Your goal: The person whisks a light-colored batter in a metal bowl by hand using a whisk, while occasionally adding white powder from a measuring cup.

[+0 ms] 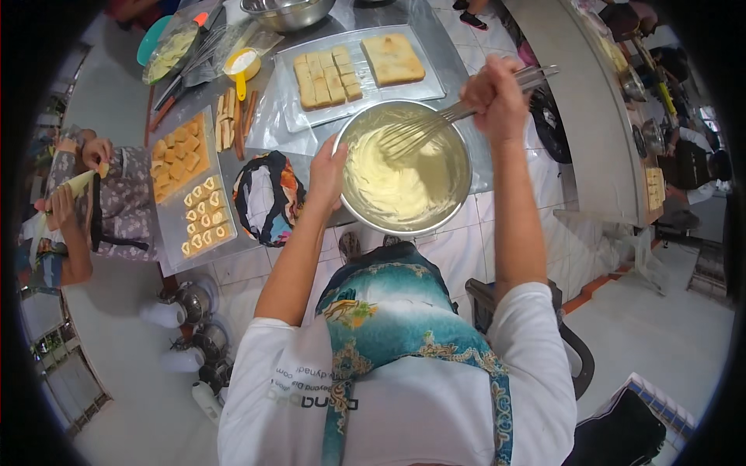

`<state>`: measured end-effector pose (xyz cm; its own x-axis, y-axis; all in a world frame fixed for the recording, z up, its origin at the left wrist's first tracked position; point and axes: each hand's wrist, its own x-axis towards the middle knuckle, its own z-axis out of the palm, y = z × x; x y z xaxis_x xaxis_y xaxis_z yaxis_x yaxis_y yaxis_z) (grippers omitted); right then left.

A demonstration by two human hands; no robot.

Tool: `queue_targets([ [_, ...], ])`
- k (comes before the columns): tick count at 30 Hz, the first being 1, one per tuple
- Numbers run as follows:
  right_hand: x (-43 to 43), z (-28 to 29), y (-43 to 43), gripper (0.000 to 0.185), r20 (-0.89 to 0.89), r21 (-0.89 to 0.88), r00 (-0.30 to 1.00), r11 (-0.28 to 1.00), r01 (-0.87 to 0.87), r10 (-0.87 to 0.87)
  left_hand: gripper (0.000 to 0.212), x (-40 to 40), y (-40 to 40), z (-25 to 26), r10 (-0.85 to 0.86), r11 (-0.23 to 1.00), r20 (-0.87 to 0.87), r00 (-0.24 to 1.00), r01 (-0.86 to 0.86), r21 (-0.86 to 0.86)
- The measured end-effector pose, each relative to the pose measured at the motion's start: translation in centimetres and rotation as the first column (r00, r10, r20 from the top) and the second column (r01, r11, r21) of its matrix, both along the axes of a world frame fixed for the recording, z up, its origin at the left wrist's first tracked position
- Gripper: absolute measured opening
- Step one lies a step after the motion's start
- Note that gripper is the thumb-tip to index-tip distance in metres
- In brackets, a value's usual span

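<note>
My left hand grips the rim of a steel mixing bowl on its left side. Pale yellow cream lies inside, thick and swirled, with smears up the wall. My right hand is closed around the handle of a wire balloon whisk, held at a slant. The whisk's wires reach down into the bowl at the cream; whether their tips touch the bottom is hidden. Behind the bowl, a tray bears an uncut cake slab and a second slab cut into pieces.
To the left, cake cubes and cream-piped pieces lie on a board. A co-worker's hands hold a piping bag there. A patterned cloth bundle, cake trimmings, a yellow measuring cup and another steel bowl share the table.
</note>
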<state>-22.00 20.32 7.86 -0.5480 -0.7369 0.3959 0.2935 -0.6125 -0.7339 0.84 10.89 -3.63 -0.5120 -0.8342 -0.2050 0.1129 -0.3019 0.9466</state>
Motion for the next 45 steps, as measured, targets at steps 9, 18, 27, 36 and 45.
queue_targets([
  [9,-1.0,2.6,0.4,0.032,-0.111,0.053,0.994,0.999,-0.013,0.018,0.033,-0.2,-4.8,-1.7,-0.107,0.981,0.189,0.976,0.134,-0.141],
  [18,3.1,1.3,-1.9,0.030,0.020,0.143,0.922,0.912,-0.386,0.387,0.033,-0.4,-5.0,-1.0,-0.180,0.971,0.154,0.972,0.200,-0.129],
  [27,3.3,0.0,-2.9,0.033,0.084,0.098,0.995,0.994,0.047,-0.055,0.033,-0.2,-5.0,-1.6,-0.191,0.969,0.170,0.967,0.213,-0.124],
  [36,0.9,1.9,-2.5,0.033,-0.116,0.073,0.992,0.996,-0.048,0.057,0.033,0.0,-5.5,-1.0,-0.208,0.943,0.244,0.947,0.260,-0.205],
  [45,1.7,3.1,-1.0,0.031,-0.013,0.105,0.954,0.950,-0.295,0.298,0.051,-0.3,-6.9,0.0,-0.256,0.946,0.227,0.940,0.292,-0.143],
])
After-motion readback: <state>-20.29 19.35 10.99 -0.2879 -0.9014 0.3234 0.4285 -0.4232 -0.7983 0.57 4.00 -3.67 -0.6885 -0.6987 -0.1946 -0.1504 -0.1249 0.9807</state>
